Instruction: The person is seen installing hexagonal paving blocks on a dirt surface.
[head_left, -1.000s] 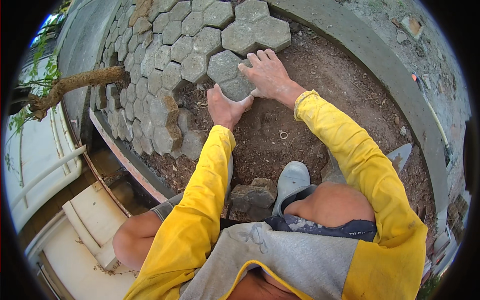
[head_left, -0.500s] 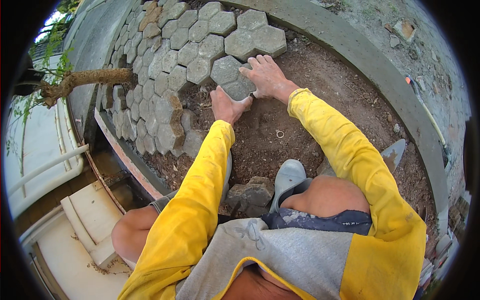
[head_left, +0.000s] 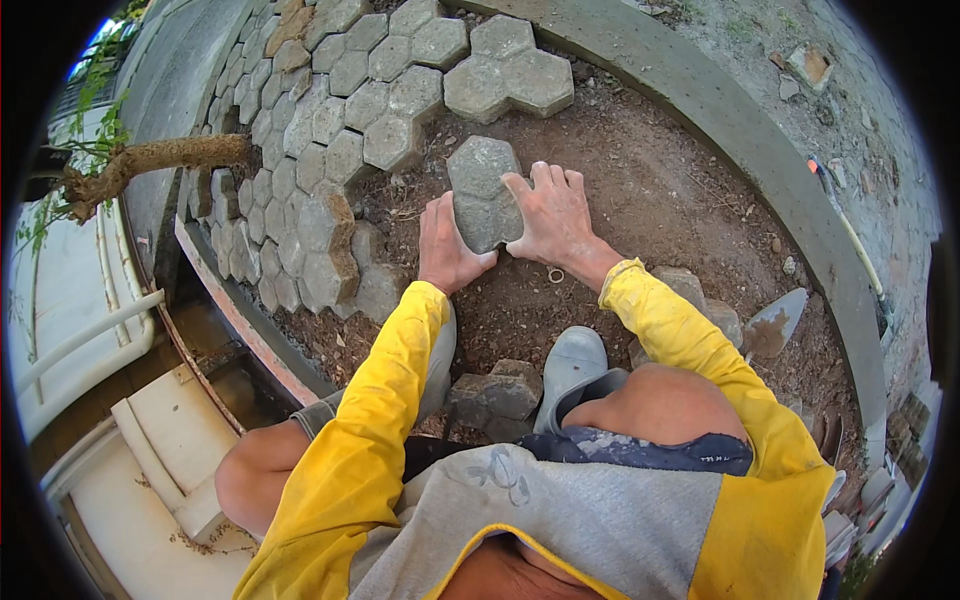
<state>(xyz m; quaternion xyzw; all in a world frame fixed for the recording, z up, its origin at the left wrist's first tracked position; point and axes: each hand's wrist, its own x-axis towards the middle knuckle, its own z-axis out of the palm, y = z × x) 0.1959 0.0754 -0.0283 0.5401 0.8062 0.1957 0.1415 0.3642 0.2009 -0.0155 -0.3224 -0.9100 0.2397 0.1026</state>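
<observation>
Between my hands is a grey concrete paving stone (head_left: 485, 170) made of joined hexagons, apart from the laid pavers. My left hand (head_left: 447, 248) grips its near left side, thumb at the near edge. On the right side my right hand (head_left: 556, 218) holds it, thumb at the near end and fingers stretched along and over the edge. Whether the stone touches the soil beneath cannot be made out. Just beyond it lies the edge of the laid hexagonal pavers (head_left: 395, 142), with a clover-shaped paver (head_left: 510, 78) at their far right end.
Loose pavers (head_left: 497, 395) lie between my boots, and more (head_left: 690, 290) sit beside my right forearm. A trowel (head_left: 777, 322) rests on the soil at right. A curved concrete curb (head_left: 735, 125) bounds the bed. A tree trunk (head_left: 180, 155) leans in at left.
Both hands have drawn the paving stone toward me, away from the laid pavers, and turned it slightly. Its far end now stands apart from the clover-shaped paver.
</observation>
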